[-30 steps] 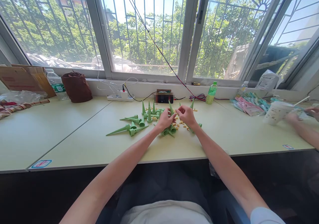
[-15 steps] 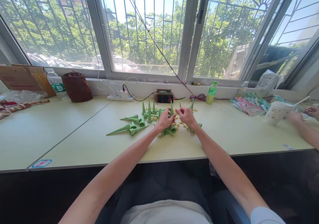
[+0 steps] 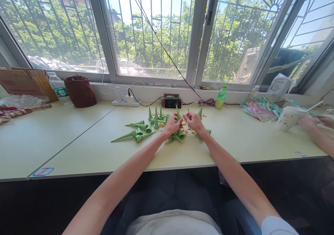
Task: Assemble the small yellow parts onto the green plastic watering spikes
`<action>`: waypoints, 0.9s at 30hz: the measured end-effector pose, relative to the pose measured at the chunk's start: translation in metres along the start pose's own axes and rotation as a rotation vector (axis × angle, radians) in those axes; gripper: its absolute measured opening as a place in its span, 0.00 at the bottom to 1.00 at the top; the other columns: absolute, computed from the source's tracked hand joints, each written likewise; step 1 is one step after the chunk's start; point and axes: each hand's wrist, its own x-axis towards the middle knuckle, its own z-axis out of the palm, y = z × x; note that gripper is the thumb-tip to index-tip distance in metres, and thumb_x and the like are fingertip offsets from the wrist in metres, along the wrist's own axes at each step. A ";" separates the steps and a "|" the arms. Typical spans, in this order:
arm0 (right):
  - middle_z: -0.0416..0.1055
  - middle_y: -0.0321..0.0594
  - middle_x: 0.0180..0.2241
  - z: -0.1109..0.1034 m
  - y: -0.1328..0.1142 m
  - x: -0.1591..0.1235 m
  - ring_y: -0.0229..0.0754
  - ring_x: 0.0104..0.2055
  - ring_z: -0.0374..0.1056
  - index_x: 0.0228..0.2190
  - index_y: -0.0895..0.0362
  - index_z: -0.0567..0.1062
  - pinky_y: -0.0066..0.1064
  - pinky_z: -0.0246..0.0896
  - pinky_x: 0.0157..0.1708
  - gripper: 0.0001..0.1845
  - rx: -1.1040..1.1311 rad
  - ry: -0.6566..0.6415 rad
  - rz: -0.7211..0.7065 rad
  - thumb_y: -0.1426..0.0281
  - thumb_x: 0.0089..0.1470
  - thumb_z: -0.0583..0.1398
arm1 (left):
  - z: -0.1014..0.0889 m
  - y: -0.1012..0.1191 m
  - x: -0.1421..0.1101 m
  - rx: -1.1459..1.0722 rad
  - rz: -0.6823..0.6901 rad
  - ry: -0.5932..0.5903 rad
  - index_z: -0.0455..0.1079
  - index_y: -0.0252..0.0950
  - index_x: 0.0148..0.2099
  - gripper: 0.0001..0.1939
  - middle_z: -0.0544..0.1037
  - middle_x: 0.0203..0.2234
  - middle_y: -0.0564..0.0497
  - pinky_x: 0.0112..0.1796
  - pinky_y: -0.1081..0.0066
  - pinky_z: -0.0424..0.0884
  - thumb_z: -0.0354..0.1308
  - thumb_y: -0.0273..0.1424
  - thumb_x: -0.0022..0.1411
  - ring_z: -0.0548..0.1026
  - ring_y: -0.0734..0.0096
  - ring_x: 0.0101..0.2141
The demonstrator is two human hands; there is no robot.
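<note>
My left hand (image 3: 172, 125) is closed around a green plastic watering spike (image 3: 177, 112), whose pointed tip stands up above the fingers. Close by on the right, my right hand (image 3: 194, 121) has its fingertips pinched together; whatever lies between them is too small to make out. Under and around both hands is a pile of green spikes and small yellow T-shaped valves (image 3: 193, 133). To the left, several spikes stand upright, such as one spike (image 3: 156, 118), while others lie on their sides, like the long spike (image 3: 124, 136).
A phone-like device (image 3: 173, 103) and a power strip (image 3: 125, 103) stand by the sill. Farther right are a green bottle (image 3: 221, 98), bagged pink and teal items (image 3: 261, 110), a white cup (image 3: 290, 118) and another person's hand (image 3: 308, 123). A brown bag (image 3: 80, 91) is at left.
My left hand and the spike in it have shifted slightly left. The right hand stays nearly in place, its fingers a little changed in pose.
</note>
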 end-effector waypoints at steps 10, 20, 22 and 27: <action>0.58 0.34 0.15 0.000 0.003 0.001 0.35 0.21 0.51 0.17 0.56 0.62 0.29 0.45 0.25 0.22 -0.102 -0.026 -0.041 0.59 0.59 0.51 | -0.001 0.005 -0.005 0.018 0.017 -0.004 0.58 0.36 0.46 0.14 0.69 0.39 0.49 0.24 0.76 0.72 0.59 0.29 0.61 0.75 0.80 0.20; 0.50 0.33 0.15 0.002 0.003 0.001 0.35 0.22 0.45 0.15 0.55 0.52 0.30 0.42 0.26 0.25 -0.143 -0.045 -0.081 0.59 0.61 0.47 | -0.002 -0.002 -0.001 0.017 0.044 -0.012 0.59 0.37 0.47 0.14 0.70 0.36 0.52 0.24 0.78 0.70 0.59 0.27 0.61 0.75 0.81 0.21; 0.50 0.33 0.15 0.002 0.003 0.001 0.35 0.22 0.45 0.15 0.55 0.52 0.30 0.42 0.26 0.26 -0.137 -0.039 -0.086 0.57 0.61 0.47 | -0.002 -0.002 -0.001 0.022 0.042 -0.014 0.59 0.37 0.47 0.14 0.69 0.36 0.51 0.24 0.78 0.70 0.58 0.26 0.61 0.75 0.81 0.22; 0.59 0.35 0.17 0.002 0.002 0.000 0.35 0.23 0.53 0.17 0.56 0.60 0.29 0.46 0.26 0.27 -0.101 -0.047 -0.074 0.53 0.61 0.47 | 0.000 0.002 -0.003 0.004 0.022 -0.015 0.58 0.36 0.45 0.12 0.70 0.35 0.52 0.24 0.78 0.71 0.58 0.28 0.62 0.75 0.80 0.22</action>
